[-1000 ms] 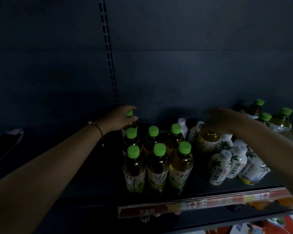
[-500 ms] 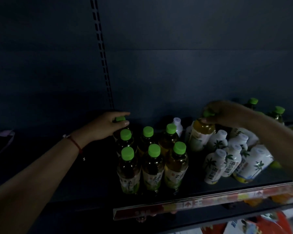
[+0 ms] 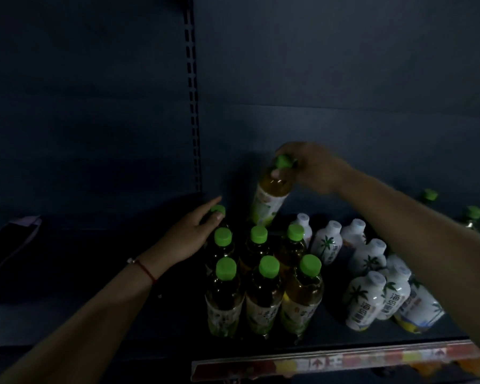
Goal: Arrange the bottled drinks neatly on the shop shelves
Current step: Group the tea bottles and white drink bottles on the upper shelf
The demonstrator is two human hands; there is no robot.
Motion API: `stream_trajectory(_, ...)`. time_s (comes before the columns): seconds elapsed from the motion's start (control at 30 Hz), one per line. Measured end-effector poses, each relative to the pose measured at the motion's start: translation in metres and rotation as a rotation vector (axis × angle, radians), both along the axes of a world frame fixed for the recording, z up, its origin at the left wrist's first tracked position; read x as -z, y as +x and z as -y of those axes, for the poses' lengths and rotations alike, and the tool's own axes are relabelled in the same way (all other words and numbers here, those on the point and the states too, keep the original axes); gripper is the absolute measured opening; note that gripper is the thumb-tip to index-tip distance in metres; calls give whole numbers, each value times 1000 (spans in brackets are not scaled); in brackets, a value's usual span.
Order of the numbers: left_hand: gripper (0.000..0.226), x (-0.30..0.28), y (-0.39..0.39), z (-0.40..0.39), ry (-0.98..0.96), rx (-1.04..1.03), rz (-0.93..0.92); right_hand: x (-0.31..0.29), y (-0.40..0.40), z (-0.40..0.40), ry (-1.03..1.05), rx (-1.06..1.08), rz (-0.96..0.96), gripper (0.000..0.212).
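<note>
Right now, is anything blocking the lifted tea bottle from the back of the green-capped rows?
Nothing visible does. The right hand holds the lifted bottle, tilted, above the open spot behind the middle row; the left hand rests on the back-left bottle beside it.

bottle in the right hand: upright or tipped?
Tipped. The green-capped amber tea bottle leans, base lower left, cap upper right, pinched at the neck by the right hand, lifted above the standing rows.
</note>
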State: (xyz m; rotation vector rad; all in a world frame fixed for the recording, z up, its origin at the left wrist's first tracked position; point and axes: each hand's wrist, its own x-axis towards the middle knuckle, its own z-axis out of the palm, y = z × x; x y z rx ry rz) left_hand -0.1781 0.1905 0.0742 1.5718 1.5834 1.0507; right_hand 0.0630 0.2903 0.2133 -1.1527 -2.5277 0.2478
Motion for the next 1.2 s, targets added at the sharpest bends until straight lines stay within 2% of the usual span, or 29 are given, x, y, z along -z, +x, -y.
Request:
stream_trajectory(0.2, 45, 21, 4, 35, 59, -16, 317, 52, -50, -4, -96, -98, 254, 35)
stream_trajectory(0.3, 42, 42, 12, 48, 91, 31, 304, 69, -58, -1, -108, -108, 366, 40)
stream_trajectory(0.37, 49, 51, 15, 52, 107, 40, 307, 73, -58, -2, -138, -85, 358, 40)
stream_trajectory(0.43, 46, 52, 15, 53, 94, 46, 315, 73, -56, -3, -170, -59, 331, 42)
stream_trajectory(0.53, 51, 43, 13, 57, 77, 61, 340, 70, -51, 3, -190, -57, 350, 53)
stream_trajectory(0.63, 56, 27, 13, 75, 116, 130, 232, 62, -41, 24, -153, -79, 290, 60)
stream_trajectory(0.7, 58, 19, 17, 93, 172, 184, 110, 55, -28, 48, -87, -122, 218, 55)
stream_trajectory(0.77, 79, 22, 22, 103, 199, 193, -21, 51, -12, 78, -54, -206, 188, 48)
stream_trajectory(0.83, 97, 35, 26, 106, 266, 131, -213, 57, 1, 104, -66, -270, 291, 48)
stream_trajectory(0.87, 97, 43, 27, 105, 301, 110, -256, 64, 5, 112, -82, -269, 367, 50)
stream_trajectory(0.93, 87, 50, 29, 105, 308, 97, -226, 79, 9, 119, -89, -248, 433, 55)
stream_trajectory(1.0, 80, 53, 30, 104, 300, 101, -190, 88, 12, 117, -82, -241, 374, 58)
stream_trajectory(1.2, 81, 50, 29, 103, 223, 104, -221, 94, 17, 120, -88, -190, 284, 72)
